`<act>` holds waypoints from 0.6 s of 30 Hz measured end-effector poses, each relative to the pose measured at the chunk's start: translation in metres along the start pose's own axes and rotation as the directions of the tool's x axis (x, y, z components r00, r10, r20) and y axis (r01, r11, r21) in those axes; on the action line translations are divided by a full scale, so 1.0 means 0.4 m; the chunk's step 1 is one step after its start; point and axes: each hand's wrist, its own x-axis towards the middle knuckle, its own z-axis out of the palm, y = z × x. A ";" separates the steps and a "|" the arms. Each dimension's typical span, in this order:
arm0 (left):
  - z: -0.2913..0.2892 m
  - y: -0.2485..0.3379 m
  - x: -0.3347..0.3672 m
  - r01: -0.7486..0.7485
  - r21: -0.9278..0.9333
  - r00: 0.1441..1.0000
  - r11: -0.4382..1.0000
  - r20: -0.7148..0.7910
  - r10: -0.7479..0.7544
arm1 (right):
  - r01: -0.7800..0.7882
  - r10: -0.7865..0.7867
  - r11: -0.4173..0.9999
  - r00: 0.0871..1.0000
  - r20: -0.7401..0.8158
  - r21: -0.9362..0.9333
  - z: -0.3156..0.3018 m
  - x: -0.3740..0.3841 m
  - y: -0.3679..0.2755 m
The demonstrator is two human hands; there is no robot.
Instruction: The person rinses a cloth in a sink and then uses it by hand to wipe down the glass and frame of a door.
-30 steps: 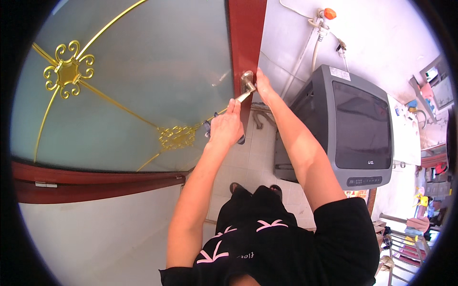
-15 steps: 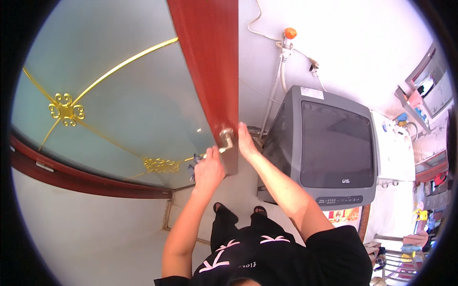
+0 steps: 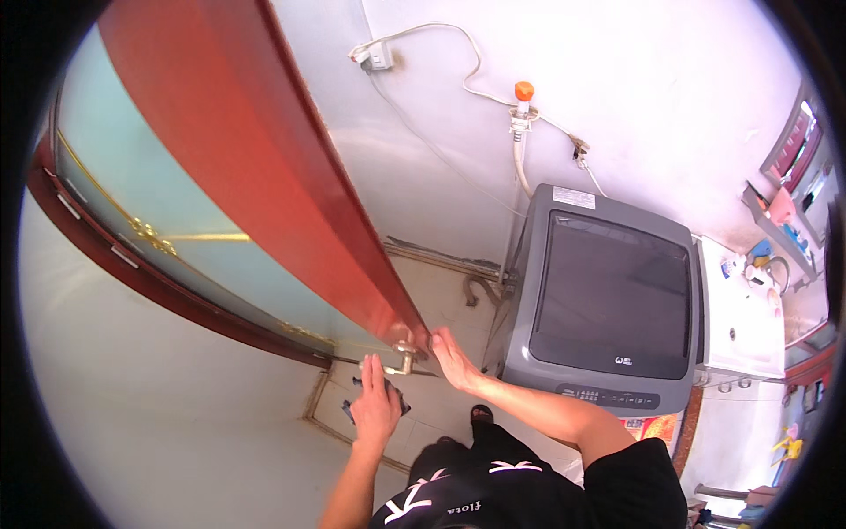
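Note:
A dark red door (image 3: 264,167) with frosted glass panels and gold trim stands ajar, its free edge towards me. On that edge is a metal lever handle (image 3: 404,360). My left hand (image 3: 376,407) is at the tip of the lever, fingers pointing up and close together. Something dark bluish and crumpled (image 3: 404,406), perhaps a cloth, sticks out on both sides of this hand; its kind is unclear. Just right of the handle, my right hand (image 3: 453,360) lies with straight fingers against the door's edge.
To the right stands a grey top-loading washing machine (image 3: 612,295) with its lid down. Beside it is a white sink (image 3: 745,309). A tap with an orange knob (image 3: 524,92), a hose and a power cord run along the wall. A drain pipe (image 3: 478,289) rises from the floor.
The door has swung to the left, showing more wall and floor behind it. Both hands have moved along with the handle, lower in the view, and the head view has shifted.

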 end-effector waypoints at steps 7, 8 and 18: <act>0.087 -0.050 -0.220 0.389 -0.366 0.888 0.846 -0.097 -0.450 | 0.024 -0.005 0.998 0.956 0.294 -0.063 0.007 -0.151 -0.007; 0.110 -0.078 -0.253 0.459 -0.383 0.864 0.801 -0.015 -0.502 | 0.043 -0.020 0.997 0.931 0.364 -0.056 0.008 -0.162 0.007; 0.313 -0.242 -0.568 0.341 -0.570 0.930 0.747 0.088 -0.357 | 0.147 -0.194 0.978 0.396 0.898 0.146 0.160 -0.278 0.041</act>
